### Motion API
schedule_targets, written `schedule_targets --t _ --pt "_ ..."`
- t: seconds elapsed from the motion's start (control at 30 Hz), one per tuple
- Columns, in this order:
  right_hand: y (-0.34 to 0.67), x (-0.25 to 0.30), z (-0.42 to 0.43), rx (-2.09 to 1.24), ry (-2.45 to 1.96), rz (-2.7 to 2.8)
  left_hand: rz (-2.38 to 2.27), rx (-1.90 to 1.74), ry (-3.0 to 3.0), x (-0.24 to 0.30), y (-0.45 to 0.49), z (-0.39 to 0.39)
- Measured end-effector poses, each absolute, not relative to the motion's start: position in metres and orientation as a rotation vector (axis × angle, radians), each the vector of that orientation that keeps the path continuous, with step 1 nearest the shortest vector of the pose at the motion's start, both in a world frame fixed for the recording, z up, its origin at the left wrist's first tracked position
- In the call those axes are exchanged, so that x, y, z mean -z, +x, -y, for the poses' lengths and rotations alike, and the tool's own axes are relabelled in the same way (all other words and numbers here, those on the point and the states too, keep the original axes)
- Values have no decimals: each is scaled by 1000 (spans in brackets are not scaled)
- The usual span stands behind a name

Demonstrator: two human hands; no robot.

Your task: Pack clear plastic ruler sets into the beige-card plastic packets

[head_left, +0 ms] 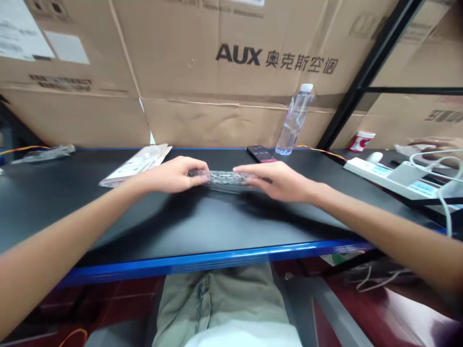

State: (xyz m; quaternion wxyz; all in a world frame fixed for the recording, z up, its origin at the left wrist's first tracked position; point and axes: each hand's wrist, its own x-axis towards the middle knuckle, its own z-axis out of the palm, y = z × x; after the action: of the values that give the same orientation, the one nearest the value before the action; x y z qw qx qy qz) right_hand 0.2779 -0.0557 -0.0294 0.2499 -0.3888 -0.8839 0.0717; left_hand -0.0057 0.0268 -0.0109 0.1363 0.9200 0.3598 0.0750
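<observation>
Spanning twelve o'clock: one clear, shiny, oblong plastic packet, over the smooth black blue-edged tabletop; your left hand pinches its nine-o'clock end, your right hand its three-o'clock end, both nearly closed. One o'clock: slender clear plastic bottle, white-capped.

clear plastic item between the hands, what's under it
Black tabletop shows below the clear plastic item, which the left hand and right hand hold by its ends. The patch directly beneath is covered, so anything there can't be seen.

Clear bottle beside dark phone
</observation>
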Motion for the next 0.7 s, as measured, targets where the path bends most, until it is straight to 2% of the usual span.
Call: schedule_targets --t 0.1,0.2,0.33,0.57,0.7 --pt "280 30 10 -300 -1127 2309 -1190 -261 2691 14 -8 -51" --pt "282 41 -10 -265 -1086 2336 -1281 -212 2651 19 -10 -58" --pt "288 58 -10 -221 -1127 2290 -1319 -151 2614 27 -8 -51" --pt "290 65 -1 -631 -1118 2102 -1334 -155 2543 34 -17 -53" --pt "284 62 1 -515 -1140 2085 -1394 -112 2445 29 -23 -51"
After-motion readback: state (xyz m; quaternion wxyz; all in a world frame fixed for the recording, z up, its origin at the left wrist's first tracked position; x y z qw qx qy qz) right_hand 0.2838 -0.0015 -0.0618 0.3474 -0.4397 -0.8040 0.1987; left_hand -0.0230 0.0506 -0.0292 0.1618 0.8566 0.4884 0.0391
